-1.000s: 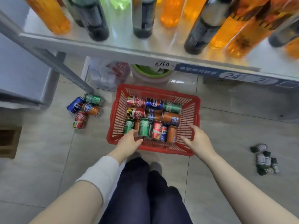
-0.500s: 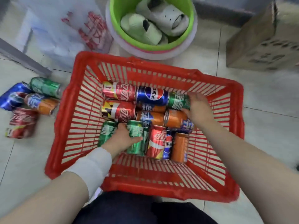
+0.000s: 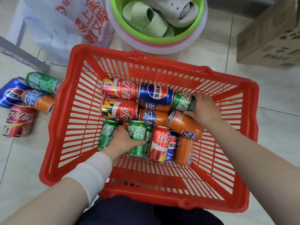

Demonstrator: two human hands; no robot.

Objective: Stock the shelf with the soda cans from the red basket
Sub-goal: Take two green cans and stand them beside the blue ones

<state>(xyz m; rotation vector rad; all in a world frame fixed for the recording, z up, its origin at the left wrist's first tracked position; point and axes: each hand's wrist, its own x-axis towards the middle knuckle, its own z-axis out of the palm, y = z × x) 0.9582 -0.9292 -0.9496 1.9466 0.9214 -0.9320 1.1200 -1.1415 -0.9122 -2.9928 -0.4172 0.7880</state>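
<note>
Cans (image 3: 120, 90) in red basket (image 3: 53, 143); left grip (image 3: 125, 141) round green can (image 3: 137, 131), right grip (image 3: 203, 108) round second green can (image 3: 182, 101)

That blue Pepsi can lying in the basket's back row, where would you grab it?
Take the blue Pepsi can round the middle of its barrel, coming straight down from above. It lies on its side with its ends against a red Coca-Cola can and a green Sprite can, so only its curved top looks free.

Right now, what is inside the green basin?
Pale green slippers and a grey slipper lie in the green basin. They cover its bottom, so anything beneath is hidden.
</note>
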